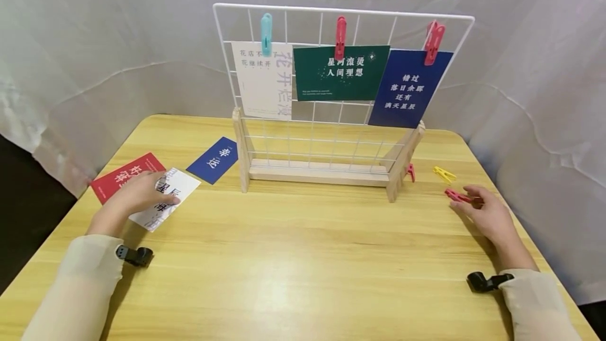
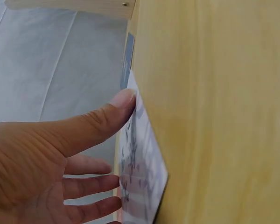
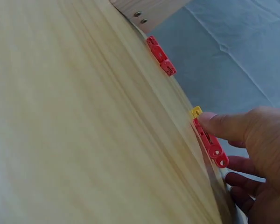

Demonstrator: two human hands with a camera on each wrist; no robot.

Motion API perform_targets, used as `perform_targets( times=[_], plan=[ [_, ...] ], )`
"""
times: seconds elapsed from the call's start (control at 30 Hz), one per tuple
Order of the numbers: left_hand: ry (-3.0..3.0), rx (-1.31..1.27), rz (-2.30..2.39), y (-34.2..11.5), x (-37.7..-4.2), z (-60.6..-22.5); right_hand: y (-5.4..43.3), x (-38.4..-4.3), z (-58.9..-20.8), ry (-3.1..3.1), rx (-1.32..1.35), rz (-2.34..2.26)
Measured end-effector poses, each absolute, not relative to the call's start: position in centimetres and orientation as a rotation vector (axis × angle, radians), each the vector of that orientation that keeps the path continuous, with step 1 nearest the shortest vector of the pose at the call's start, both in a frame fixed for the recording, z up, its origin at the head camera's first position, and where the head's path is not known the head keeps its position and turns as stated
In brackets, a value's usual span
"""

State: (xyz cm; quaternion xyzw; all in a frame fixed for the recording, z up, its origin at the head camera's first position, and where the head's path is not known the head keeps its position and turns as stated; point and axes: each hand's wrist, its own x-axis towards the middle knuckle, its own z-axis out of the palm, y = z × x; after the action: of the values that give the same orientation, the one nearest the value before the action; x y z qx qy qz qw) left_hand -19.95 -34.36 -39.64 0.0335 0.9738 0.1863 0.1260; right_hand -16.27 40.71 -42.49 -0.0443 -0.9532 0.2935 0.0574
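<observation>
- The left hand [image 1: 134,193] is resting on a white card [image 1: 161,216], thumb and fingers parted wide, near the table's [image 1: 293,267] left edge.
- A red card [image 1: 120,175] is lying beyond it, nearer that edge.
- The white card is looking thin, light and probably slippery when flat; its free edges are offering the best hold, since a hard pinch could crease it.
- The right hand [image 1: 492,217] is surrounding a red clip [image 1: 456,194] near the table's right edge, fingers narrow; whether it is pinching, I cannot tell.
- That clip is seeming light, stiff and sprung; its handle ends are suiting thumb and forefinger.
- 3 cards are hanging on the rack [image 1: 317,170].
</observation>
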Motion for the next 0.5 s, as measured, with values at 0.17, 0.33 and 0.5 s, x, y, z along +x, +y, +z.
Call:
perform_targets(
  times=[0.17,0.33,0.5],
  plan=[
    [2.831,0.12,0.508,-34.89,-19.86,-39.41,40.96,-16.16,-42.93,-2.893,-0.127,0.835],
    [2.825,0.086,0.484,-35.19,-19.65,-39.28,40.96,-15.99,-43.04,-2.9,-0.116,0.791],
    [2.816,0.062,0.511,-35.15,-19.49,-39.09,40.77,-15.87,-42.89,-2.9,-0.086,0.757]
  ],
)
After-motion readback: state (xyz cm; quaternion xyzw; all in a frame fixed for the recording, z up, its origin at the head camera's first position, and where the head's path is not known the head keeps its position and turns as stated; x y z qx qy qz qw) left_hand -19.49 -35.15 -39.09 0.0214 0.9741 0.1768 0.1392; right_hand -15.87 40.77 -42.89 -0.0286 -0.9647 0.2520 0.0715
